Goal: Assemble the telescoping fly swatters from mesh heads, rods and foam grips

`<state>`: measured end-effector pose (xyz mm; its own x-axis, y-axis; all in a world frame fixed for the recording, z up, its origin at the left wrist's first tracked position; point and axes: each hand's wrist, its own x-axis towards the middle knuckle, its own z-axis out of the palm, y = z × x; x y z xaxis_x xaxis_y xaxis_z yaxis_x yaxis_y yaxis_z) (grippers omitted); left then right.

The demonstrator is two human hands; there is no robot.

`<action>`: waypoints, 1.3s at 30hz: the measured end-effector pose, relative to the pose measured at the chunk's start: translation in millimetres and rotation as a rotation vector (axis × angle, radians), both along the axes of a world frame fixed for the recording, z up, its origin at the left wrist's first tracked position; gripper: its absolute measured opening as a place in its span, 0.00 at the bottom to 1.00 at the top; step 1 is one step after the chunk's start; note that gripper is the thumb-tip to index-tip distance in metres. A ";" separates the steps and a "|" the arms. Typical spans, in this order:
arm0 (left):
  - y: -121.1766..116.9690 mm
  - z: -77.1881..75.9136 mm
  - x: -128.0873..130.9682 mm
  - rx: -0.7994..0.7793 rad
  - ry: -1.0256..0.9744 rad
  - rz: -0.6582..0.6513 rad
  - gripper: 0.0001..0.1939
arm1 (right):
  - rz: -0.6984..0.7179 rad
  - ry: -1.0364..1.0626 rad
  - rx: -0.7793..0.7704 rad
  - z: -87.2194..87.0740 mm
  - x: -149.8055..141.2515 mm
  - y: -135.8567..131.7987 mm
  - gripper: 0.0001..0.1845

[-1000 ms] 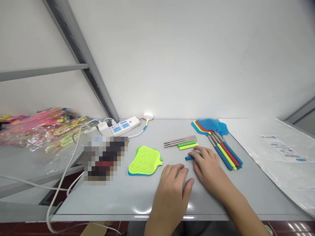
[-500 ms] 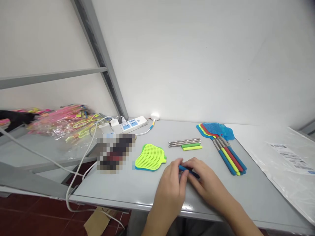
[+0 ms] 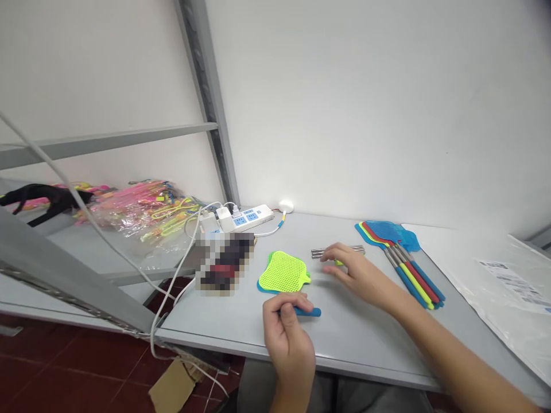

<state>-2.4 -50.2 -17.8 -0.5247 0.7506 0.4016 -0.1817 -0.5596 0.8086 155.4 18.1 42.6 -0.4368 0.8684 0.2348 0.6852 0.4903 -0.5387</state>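
Note:
My left hand (image 3: pixel 289 332), near the table's front edge, is closed around a blue handle sleeve (image 3: pixel 310 312) whose right end sticks out past the fingers. My right hand (image 3: pixel 350 272) hovers by the metal rods (image 3: pixel 356 250), fingers apart and holding nothing I can see. It covers most of the green and yellow handle sleeves; a bit of yellow (image 3: pixel 339 263) shows under the fingers. To the left lie stacked fly swatter heads (image 3: pixel 283 272), yellow-green on top with blue and green edges below. At the right, several fly swatters (image 3: pixel 407 269) with blue, red and yellow handles lie fanned together.
A power strip (image 3: pixel 253 217) with plugs and white cables stands at the back left, near a pixelated item (image 3: pixel 228 264). A white plastic bag (image 3: pixel 486 275) covers the right side. Bagged colourful items (image 3: pixel 142 206) fill the left shelf behind a metal post (image 3: pixel 210 97).
My hands have parted. The left keeps the blue sleeve and has shifted left; the right has let go of it and reached up to the rods. The view has turned slightly left.

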 end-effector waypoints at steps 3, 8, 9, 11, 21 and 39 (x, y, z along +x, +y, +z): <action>3.3 -2.3 0.8 -0.069 -0.037 -0.055 0.12 | -0.063 -0.267 0.056 2.8 3.0 34.5 0.12; 4.6 -1.2 -0.5 -0.273 0.036 -0.235 0.13 | -0.092 -0.528 0.050 -5.2 14.1 79.8 0.11; 4.0 0.4 -1.7 -0.297 0.064 -0.267 0.12 | -0.086 -0.550 0.043 -6.4 16.7 85.1 0.12; 2.3 5.1 -4.3 -0.300 0.153 -0.354 0.11 | -0.071 -0.585 0.027 -7.9 21.6 92.5 0.12; 6.0 13.5 3.6 -0.293 0.759 -0.764 0.10 | 0.008 -0.636 -0.052 -13.8 35.8 124.3 0.08; 62.7 29.6 26.6 -0.050 1.747 -0.361 0.03 | 0.030 -0.687 0.099 9.2 67.0 59.7 0.11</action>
